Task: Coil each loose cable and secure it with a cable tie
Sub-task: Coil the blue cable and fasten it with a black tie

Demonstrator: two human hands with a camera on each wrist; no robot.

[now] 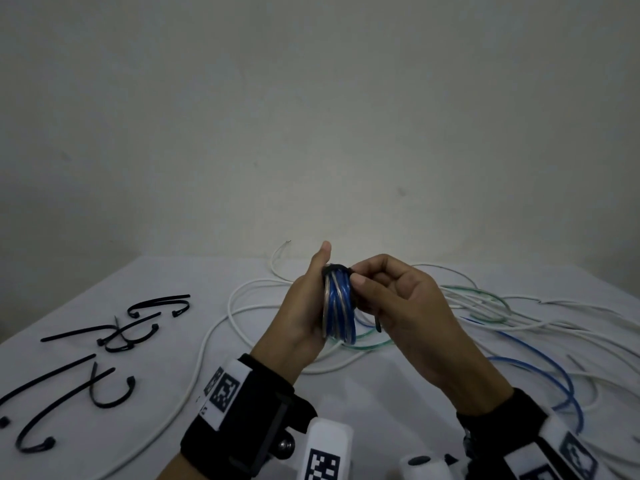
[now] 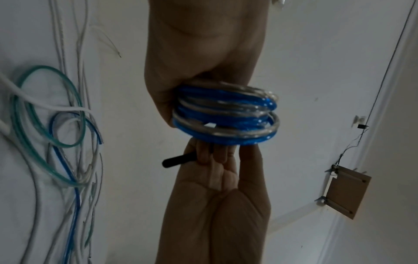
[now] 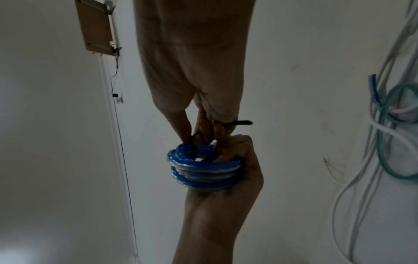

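Note:
A coil of blue and clear cable (image 1: 338, 306) is held upright above the table in my left hand (image 1: 310, 296), thumb up and fingers wrapped behind it. A black cable tie (image 1: 335, 268) loops over the top of the coil. My right hand (image 1: 360, 276) pinches the tie beside the coil, and the tie's tail (image 1: 378, 325) sticks out below that hand. In the left wrist view the coil (image 2: 226, 114) sits between both hands, with the tail (image 2: 176, 159) poking out of my right fingers. The right wrist view shows the tie (image 3: 193, 143) passing round the coil (image 3: 203, 171).
Several loose black cable ties (image 1: 114, 334) lie on the white table (image 1: 86, 445) at the left. Loose white cables (image 1: 214, 341) run under my hands. A tangle of green (image 1: 485, 306), blue (image 1: 554, 368) and white cables spreads over the right side.

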